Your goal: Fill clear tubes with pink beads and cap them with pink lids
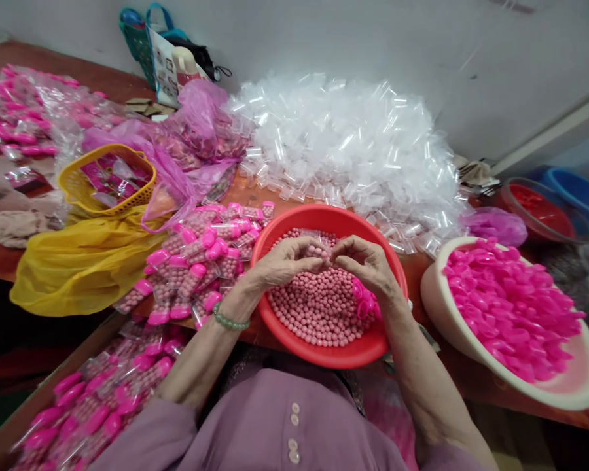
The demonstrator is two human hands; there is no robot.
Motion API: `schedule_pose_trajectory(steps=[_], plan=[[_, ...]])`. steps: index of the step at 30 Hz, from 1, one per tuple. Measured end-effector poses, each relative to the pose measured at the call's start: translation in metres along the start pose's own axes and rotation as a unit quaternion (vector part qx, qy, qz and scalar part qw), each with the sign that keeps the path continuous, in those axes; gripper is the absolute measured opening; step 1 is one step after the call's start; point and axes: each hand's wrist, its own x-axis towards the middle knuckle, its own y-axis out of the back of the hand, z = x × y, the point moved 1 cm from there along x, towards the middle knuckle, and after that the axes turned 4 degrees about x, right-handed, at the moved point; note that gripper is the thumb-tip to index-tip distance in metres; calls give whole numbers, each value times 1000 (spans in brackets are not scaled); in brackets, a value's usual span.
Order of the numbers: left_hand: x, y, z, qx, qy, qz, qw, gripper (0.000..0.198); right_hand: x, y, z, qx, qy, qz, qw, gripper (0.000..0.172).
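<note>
Over a red basin of pink beads, my left hand is closed around a small clear plastic bottle that lies on its side with pink beads inside. My right hand meets the bottle's right end with its fingers pinched together; what they hold, if anything, is hidden. Below my right hand, several bright pink caps lie on the beads at the basin's right side.
Capped bead bottles are heaped left of the basin, with more lower down. Empty clear bottles form a large pile behind. A cream tub of pink caps stands right. A yellow basket sits far left.
</note>
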Motion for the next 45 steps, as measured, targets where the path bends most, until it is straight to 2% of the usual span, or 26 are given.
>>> schedule_pose_trajectory(steps=[7, 9, 12, 15, 18, 20, 23, 28, 30, 35, 39, 45], plan=[[2, 7, -6, -48, 10, 20, 999, 28, 1, -2, 1, -3, -5, -17, 1000, 26], [1, 9, -7, -62, 16, 33, 997, 31, 1, 0, 2, 3, -14, 1, 1000, 25], [-2, 10, -7, -88, 25, 41, 995, 40, 3, 7, 8, -12, -33, 62, 997, 25], [-5, 11, -6, -111, 37, 20, 993, 46, 6, 17, 19, -114, -40, 135, 984, 27], [-7, 14, -5, -129, 34, 9, 991, 49, 8, 23, 28, -258, -40, 172, 950, 25], [-7, 16, -5, -135, 29, 11, 990, 50, 8, 24, 31, -338, -59, 154, 927, 22], [-8, 19, -6, -135, 26, 4, 990, 52, 7, 23, 32, -418, -103, 93, 898, 20], [-8, 22, -8, -152, 21, -20, 988, 52, 4, 17, 33, -525, -167, -90, 830, 21], [-8, 22, -8, -153, 25, -19, 988, 51, 4, 13, 36, -535, -178, -116, 818, 24], [-6, 24, -8, -130, 48, 18, 990, 34, 8, 4, 43, -541, -198, -115, 809, 19], [-1, 26, -13, -121, 38, 43, 991, 26, 9, 13, 42, -522, -189, -101, 825, 18], [1, 28, -16, -107, 37, 56, 992, 29, 6, 33, 38, -522, -187, -15, 832, 36]])
